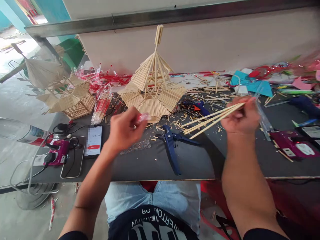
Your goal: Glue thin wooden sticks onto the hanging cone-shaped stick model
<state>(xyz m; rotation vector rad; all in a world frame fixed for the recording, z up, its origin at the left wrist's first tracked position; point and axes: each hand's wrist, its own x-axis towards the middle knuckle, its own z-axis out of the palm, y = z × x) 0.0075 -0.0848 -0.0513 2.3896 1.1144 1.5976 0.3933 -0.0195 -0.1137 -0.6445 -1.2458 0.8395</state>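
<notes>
My right hand (241,116) is closed around the ends of several thin wooden sticks (212,118), which fan out to the left over the table. My left hand (128,130) is closed, with a small piece of red-and-clear plastic wrapper (143,117) showing at its fingers. Between the hands lies a blue hand cutter (171,143), its handles apart. Behind them stands a model built of wooden sticks (152,96), with a pointed roof and flared panels. Short cut stick pieces (183,116) are scattered around its base.
A second stick model (71,100) stands at the left. Two phones, one a lit phone (93,141), lie beside a purple power socket (58,151) and a bottle (25,131). A blue glue gun (201,108) lies behind the cutter. Another purple socket (292,143) sits right.
</notes>
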